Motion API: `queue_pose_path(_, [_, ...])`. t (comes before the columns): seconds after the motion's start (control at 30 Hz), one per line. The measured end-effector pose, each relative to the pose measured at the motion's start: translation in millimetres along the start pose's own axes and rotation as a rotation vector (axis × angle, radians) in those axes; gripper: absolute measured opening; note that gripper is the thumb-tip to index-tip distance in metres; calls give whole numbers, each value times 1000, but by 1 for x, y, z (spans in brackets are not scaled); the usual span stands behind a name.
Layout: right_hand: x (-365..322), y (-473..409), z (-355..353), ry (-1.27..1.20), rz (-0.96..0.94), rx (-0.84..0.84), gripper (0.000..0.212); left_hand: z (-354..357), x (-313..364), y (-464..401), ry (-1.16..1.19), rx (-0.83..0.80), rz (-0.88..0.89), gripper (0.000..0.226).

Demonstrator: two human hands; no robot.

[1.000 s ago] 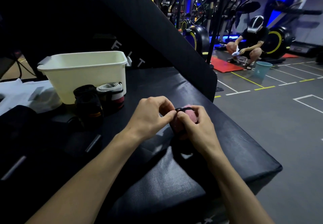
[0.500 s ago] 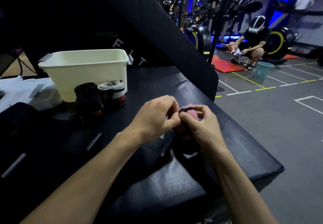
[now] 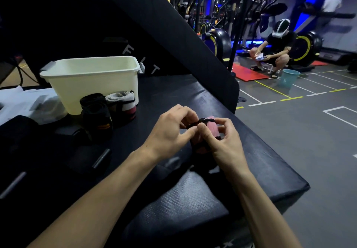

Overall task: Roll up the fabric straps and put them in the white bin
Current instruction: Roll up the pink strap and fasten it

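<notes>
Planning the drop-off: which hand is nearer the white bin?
Left. The left hand holds the pink strap on the side facing the white bin; the right hand is on the far side.

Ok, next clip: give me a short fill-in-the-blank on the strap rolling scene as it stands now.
1. Both the left hand and the right hand grip a roll of ____ fabric strap.
2. The white bin stands on the black ____.
3. In front of the bin stand ____ finished rolls, one black, one grey and red.

Missing: pink; bench; two
</notes>
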State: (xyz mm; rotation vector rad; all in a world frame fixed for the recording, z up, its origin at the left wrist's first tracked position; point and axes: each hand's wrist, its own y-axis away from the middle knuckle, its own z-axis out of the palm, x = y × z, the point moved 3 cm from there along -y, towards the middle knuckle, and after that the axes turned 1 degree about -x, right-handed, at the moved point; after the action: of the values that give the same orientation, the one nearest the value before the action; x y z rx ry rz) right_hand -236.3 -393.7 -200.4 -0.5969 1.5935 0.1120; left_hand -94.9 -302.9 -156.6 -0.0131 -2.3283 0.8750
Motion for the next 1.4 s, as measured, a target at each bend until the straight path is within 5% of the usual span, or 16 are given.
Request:
queue_pose_path(0.47, [-4, -1, 4, -230, 93, 2, 44, 4, 5, 2, 178, 55, -29, 15])
queue_pose_path(0.63, [-1, -10, 7, -462, 280, 27, 65, -9, 12, -3, 168, 66, 78, 33])
queue_pose_path(0.83, [-11, 0, 18, -509, 179, -182, 44, -11, 4, -3, 230, 68, 51, 36])
queue_pose_path(1.17, [-13, 9, 22, -484, 195, -73, 60, -7, 4, -1, 270, 49, -10, 20])
queue_pose_path(1.27, [-19, 7, 26, -556, 226, -191, 41, -11, 6, -3, 326, 51, -5, 24])
queue_pose_path(1.4, [-21, 7, 35, -734, 335, -306, 53, -17, 0, -3, 332, 87, -7, 35])
